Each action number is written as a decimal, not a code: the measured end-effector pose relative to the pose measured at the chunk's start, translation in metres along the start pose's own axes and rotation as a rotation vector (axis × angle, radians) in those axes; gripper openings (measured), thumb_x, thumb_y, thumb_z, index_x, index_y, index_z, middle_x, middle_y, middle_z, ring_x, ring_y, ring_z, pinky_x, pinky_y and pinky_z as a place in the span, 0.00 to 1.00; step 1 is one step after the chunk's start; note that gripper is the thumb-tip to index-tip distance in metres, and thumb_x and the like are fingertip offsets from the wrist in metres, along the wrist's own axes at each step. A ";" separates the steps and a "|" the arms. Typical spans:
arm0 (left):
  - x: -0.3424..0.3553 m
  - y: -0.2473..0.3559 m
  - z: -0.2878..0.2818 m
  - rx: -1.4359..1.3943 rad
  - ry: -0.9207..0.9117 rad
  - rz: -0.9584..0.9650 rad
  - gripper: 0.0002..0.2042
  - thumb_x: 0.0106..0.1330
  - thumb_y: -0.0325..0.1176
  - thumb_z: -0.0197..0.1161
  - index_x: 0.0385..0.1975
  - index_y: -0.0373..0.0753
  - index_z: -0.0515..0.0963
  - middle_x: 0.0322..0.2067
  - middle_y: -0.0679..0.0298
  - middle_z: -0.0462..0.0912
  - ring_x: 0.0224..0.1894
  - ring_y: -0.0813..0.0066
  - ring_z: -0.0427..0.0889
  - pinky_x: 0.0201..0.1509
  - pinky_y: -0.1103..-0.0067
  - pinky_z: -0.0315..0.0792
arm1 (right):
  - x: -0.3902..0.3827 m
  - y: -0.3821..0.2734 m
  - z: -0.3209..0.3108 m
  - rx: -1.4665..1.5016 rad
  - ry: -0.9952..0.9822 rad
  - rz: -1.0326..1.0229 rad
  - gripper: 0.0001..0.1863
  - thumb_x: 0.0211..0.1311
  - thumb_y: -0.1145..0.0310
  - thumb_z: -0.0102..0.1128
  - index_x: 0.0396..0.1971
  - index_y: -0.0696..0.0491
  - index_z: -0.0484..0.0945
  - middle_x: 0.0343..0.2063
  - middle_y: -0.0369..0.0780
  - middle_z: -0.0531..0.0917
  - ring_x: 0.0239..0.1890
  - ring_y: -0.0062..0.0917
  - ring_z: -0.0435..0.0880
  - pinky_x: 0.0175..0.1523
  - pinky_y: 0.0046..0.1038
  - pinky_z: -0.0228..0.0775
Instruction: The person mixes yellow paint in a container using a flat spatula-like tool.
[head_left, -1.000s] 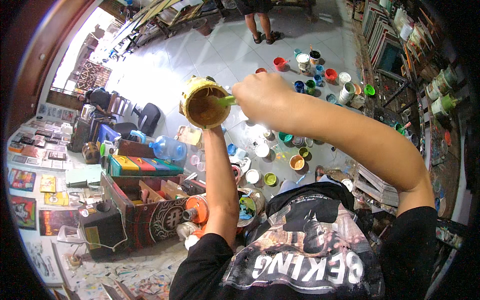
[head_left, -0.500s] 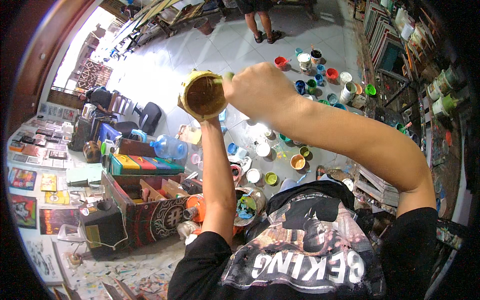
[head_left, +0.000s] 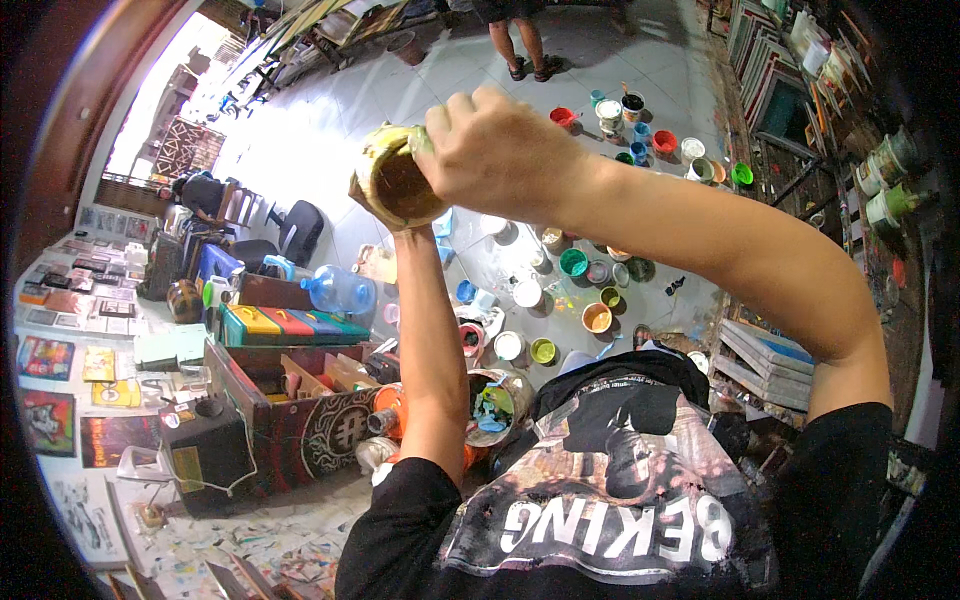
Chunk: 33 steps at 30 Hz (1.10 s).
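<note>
A round container point(head_left: 372, 180), crusted with yellow paint and dark brown inside, is raised in front of me, its mouth facing me. My left hand point(head_left: 410, 234) holds it up from behind and below; the container hides most of its fingers. My right hand point(head_left: 485, 150) is closed at the container's right rim, knuckles up. Pale green shows at its fingertips. Whether that is paint or some small thing in its grip, I cannot make out.
Several paint pots stand on the tiled floor, among them an orange one point(head_left: 597, 318) and a teal one point(head_left: 573, 262). A wooden box point(head_left: 300, 420) and a water jug point(head_left: 342, 290) are at left. Frames point(head_left: 785, 110) lean at right. Another person's legs point(head_left: 516, 45) show at the far side.
My right hand has shifted left and up, its fingers now covering the upper right rim of the container. The container has tilted and moved slightly left.
</note>
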<state>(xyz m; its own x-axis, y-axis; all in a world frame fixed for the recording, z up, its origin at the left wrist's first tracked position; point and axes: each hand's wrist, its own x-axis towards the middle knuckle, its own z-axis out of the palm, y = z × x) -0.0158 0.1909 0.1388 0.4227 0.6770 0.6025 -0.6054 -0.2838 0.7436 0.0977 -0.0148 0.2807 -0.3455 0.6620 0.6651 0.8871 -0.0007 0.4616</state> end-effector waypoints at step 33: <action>0.019 0.012 0.010 -0.348 0.174 -0.269 0.35 0.61 0.58 0.47 0.56 0.30 0.70 0.49 0.52 0.79 0.51 0.58 0.79 0.57 0.63 0.74 | -0.015 0.000 0.012 0.125 -0.160 0.139 0.07 0.48 0.69 0.59 0.26 0.56 0.81 0.22 0.42 0.82 0.27 0.30 0.84 0.30 0.26 0.78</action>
<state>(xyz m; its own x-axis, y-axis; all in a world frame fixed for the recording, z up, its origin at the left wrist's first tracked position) -0.0086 0.1932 0.1619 0.4937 0.8077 0.3223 -0.6926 0.1411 0.7074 0.1071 -0.0156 0.2634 -0.1735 0.7723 0.6111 0.9572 -0.0137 0.2891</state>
